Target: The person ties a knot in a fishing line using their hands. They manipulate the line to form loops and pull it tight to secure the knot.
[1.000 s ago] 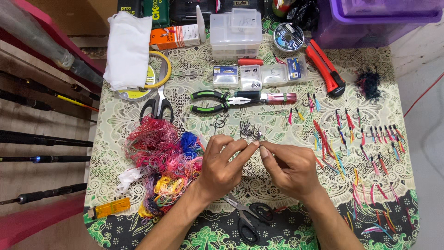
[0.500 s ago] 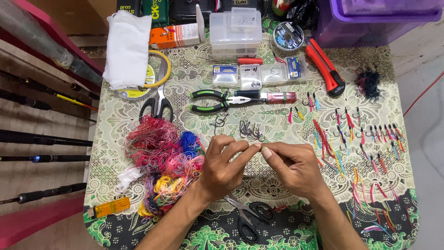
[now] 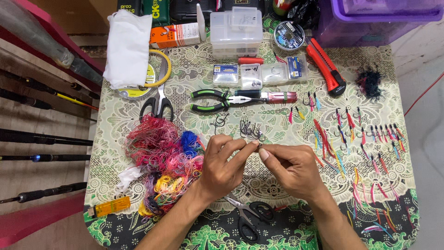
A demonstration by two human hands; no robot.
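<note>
My left hand [image 3: 223, 164] and my right hand [image 3: 291, 166] meet fingertip to fingertip over the middle of the patterned table [image 3: 185, 83]. Between the thumbs and forefingers they pinch a very small item, most likely a fish hook, too small to make out. Just beyond the fingertips lies a loose pile of dark hooks [image 3: 249, 131]. A tangle of red, pink, blue and yellow thread [image 3: 162, 159] sits left of my left hand. Black-handled scissors [image 3: 247, 217] lie under my wrists.
Green-handled pliers [image 3: 217, 99] and a red screwdriver [image 3: 273, 96] lie beyond the hooks. Rows of finished hooks with coloured thread [image 3: 365, 143] cover the right side. A clear box [image 3: 236, 28], red utility knife [image 3: 326, 67], second scissors [image 3: 158, 104], white cloth [image 3: 127, 48] and orange lighter [image 3: 108, 207] are around.
Both hands have stayed in place; the fingertips have closed together slightly on the small item.
</note>
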